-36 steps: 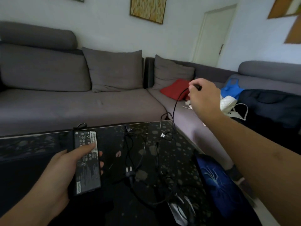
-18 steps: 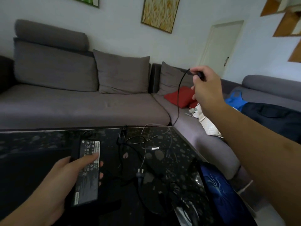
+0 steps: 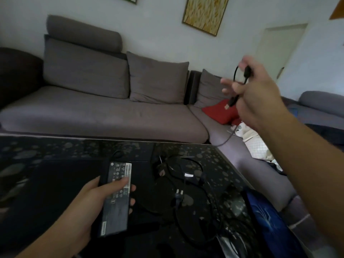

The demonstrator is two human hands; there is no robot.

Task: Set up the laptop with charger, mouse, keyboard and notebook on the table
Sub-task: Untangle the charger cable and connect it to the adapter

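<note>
Both hands are busy as I watch from afar: the left hand [image 3: 93, 205] grips the black charger brick [image 3: 116, 198], label up, thumb across its face, just above the dark speckled tabletop [image 3: 55, 151]. Raised over the sofa corner, the right hand [image 3: 258, 97] pinches the charger's thin cable [image 3: 235, 75], whose connector end [image 3: 230, 103] dangles below blurred fingers. More black cables [image 3: 186, 185] and a two-pin plug [image 3: 179, 192] lie tangled on the tabletop beside the brick. A blue patterned bag [image 3: 268, 220] sits at the tabletop's right edge; a grey sofa [image 3: 111, 116] holds a red cushion [image 3: 217, 110].
</note>
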